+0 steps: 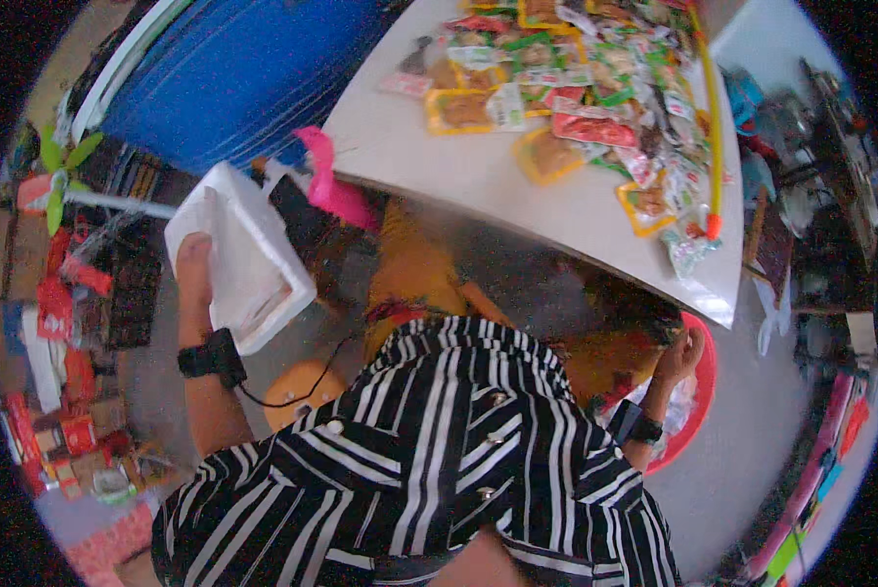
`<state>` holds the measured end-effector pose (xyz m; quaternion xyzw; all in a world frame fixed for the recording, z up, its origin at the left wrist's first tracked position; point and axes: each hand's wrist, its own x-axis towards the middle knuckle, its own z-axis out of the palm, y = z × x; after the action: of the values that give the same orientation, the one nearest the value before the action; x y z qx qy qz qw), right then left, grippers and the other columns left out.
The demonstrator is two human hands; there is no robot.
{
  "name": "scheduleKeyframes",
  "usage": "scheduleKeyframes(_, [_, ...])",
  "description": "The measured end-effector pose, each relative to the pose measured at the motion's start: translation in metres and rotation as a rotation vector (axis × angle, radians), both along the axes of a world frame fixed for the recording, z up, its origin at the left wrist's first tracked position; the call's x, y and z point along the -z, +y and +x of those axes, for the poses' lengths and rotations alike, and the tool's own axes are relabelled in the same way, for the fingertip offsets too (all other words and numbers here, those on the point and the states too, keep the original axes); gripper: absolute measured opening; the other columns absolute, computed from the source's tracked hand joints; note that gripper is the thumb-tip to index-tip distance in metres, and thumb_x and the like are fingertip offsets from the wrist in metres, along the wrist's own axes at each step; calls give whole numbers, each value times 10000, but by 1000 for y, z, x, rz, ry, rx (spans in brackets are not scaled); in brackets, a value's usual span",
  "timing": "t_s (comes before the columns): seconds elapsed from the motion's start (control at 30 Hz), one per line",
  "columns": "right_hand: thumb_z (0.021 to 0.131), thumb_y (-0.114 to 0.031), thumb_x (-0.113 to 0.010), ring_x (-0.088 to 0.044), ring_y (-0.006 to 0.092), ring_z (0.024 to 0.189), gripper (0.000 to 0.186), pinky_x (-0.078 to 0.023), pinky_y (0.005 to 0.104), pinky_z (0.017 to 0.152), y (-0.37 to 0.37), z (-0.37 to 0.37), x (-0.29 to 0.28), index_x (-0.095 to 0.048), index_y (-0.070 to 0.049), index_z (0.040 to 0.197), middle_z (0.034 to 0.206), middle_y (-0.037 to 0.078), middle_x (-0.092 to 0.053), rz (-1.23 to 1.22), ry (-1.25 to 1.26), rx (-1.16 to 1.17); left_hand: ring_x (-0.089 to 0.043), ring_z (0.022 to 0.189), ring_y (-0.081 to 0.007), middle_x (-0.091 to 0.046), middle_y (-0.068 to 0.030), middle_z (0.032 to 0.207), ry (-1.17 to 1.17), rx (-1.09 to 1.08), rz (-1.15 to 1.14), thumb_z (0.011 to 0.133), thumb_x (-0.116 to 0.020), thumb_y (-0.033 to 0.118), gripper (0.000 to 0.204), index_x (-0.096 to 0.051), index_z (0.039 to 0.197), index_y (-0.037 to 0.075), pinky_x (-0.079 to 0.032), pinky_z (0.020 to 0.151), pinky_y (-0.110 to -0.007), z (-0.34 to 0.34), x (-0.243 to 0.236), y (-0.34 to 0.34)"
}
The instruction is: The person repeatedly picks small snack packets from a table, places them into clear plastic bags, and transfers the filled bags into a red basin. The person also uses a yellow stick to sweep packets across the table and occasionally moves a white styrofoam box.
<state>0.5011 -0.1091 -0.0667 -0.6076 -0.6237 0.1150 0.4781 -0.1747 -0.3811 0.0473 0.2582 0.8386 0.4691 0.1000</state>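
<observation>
The left hand (pixel 195 262) is grasping a white foam box (pixel 251 256) by its left side, off the left corner of the pale table (pixel 439 186). I record the box's hollow facing up toward my camera, its long axis slanting from upper left to lower right. The right hand (pixel 685 354) is curled over a red basin (pixel 703 416); whether it grips anything I cannot tell. A bright pink object (pixel 333 186) at the table corner stands between box and tabletop. Colourful packets (pixel 595 127) crowd the table beside a yellow rod (pixel 716 147).
</observation>
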Motion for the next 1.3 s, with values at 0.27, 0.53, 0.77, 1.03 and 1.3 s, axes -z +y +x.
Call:
scheduleKeyframes(0.27, [752,1,-466,-494,148,797,209,-390,234,731,19,-133,-82,-497,-1,959,906,80,-521,-31,219,-362,-460,689,-117,-498,-36,712,171,343,209,747,-507,128,117,-507,748,11,-379,636,-235,76,-13,157])
scheduleKeyframes(0.53, [750,-100,-501,-489,148,725,152,-409,266,660,28,-272,-88,-506,-1,865,769,54,-514,-325,212,-732,-517,604,-232,-538,-125,660,158,497,69,725,-516,168,151,-503,713,18,-407,556,-310,179,39,259])
scheduleKeyframes(0.77, [684,-114,-505,-477,167,589,150,-397,296,537,47,-329,-80,-497,23,746,608,61,-490,-737,588,-775,-517,613,-196,-550,-92,669,26,574,-80,697,-573,217,208,-509,733,22,-416,568,-316,206,48,272])
scheduleKeyframes(1.03, [684,-121,-509,-513,275,660,200,-413,346,600,45,-349,-76,-510,31,814,728,150,-531,-293,200,-682,-490,611,-151,-536,-65,664,-165,654,-124,746,-537,190,162,-517,767,30,-403,545,-287,206,33,269])
scheduleKeyframes(1.3, [712,-199,-519,-534,329,769,263,-428,366,670,36,-353,-74,-513,18,861,819,195,-550,-287,-86,-776,-454,591,-101,-508,-8,678,-625,742,63,789,-467,185,155,-518,771,40,-379,532,-233,194,44,272])
